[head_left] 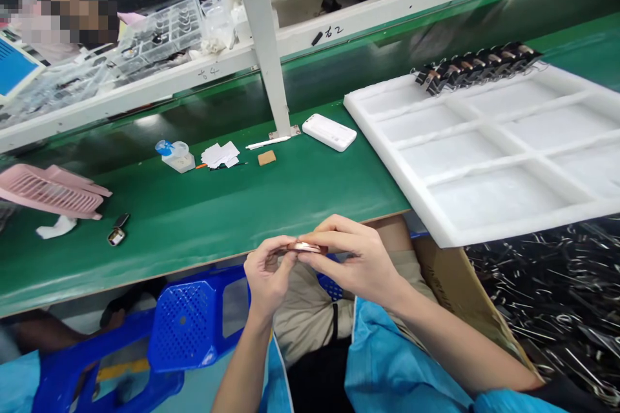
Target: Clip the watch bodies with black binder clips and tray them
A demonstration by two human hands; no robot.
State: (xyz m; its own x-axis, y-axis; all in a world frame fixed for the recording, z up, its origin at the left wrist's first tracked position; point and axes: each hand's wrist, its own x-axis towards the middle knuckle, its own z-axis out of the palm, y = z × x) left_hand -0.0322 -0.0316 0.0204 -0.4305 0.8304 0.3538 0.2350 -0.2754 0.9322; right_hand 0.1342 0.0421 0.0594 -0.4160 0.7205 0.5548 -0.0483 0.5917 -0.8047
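Note:
My left hand [271, 274] and my right hand [356, 258] meet just off the front edge of the green bench, above my lap. Between their fingertips is a small, thin, copper-coloured disc-like piece [307, 247] with a shiny edge. Both hands pinch it, the left from one side and the right from the other. Fingers cover much of it, so its exact kind cannot be made out.
A white foam tray [397, 158] overhangs the bench at right, bearing a row of black clips [477, 68]. Below it stands a cardboard box [448, 284] of similar clips. A white power bank [329, 132], pink fan [51, 190] and blue stool [183, 322] are around.

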